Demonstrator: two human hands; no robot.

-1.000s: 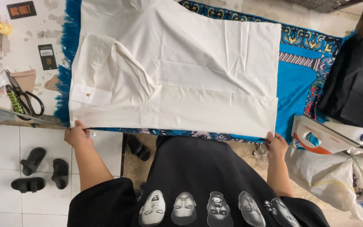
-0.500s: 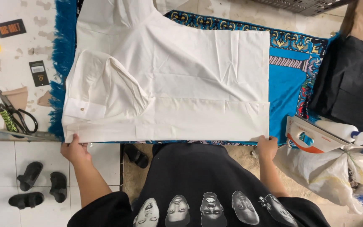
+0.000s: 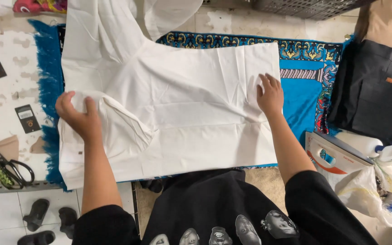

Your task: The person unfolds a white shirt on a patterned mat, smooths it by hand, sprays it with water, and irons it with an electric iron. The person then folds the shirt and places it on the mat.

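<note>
A white cotton garment (image 3: 182, 104), a shirt or tunic by the look of its sleeve, lies spread flat across a bright blue patterned rug with a fringed edge (image 3: 309, 81), which serves as the landmark here. The left hand (image 3: 80, 118) rests at the garment's left end, over the rug's fringe, its fingers curled around a bunched fold of cloth near the sleeve, so it is clamped on the fabric. The right hand (image 3: 269, 94) lies flat at the garment's right edge, fingers spread apart and pressing the cloth down onto the rug; it grips nothing.

The body of the garment looks largely smoothed, with only light creases through the middle, while the sleeve area beneath the left hand is rumpled and partly folded over. The upper part trails off the rug's far edge, not yet laid straight. Judging from this, the spreading seems well under way but unfinished at the left end and top.

Just right of the rug stands a white electric iron with an orange trim (image 3: 336, 156), beside a crumpled plastic bag (image 3: 373, 190). A dark folded garment (image 3: 373, 90) lies past the rug's right edge. Left of the rug, black-handled scissors (image 3: 7, 168) rest on a worn, paint-chipped surface (image 3: 5, 45).
</note>
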